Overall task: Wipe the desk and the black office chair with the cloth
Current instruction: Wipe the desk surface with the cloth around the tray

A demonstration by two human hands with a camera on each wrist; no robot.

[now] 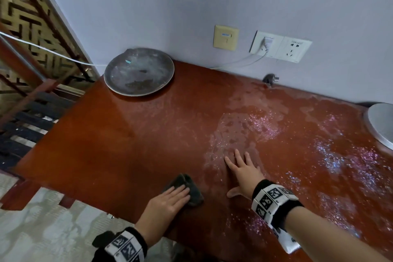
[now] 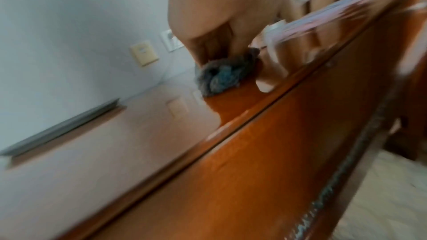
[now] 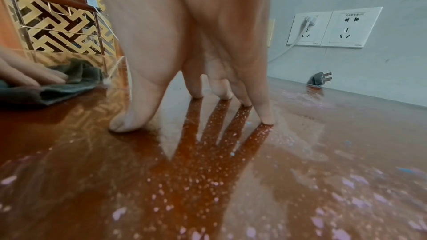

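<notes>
A glossy reddish-brown desk fills the head view, its right half dusty and speckled. A dark grey cloth lies bunched near the front edge. My left hand presses flat on the cloth with straight fingers; the cloth shows blurred in the left wrist view and at the left in the right wrist view. Just right of the cloth, my right hand rests on the dusty desk top with its fingers spread. No black office chair is in view.
A round grey dusty plate sits at the desk's back left corner. A round metal lid or tray juts in at the right edge. A loose black plug lies by the wall under the sockets. A lattice rack stands left.
</notes>
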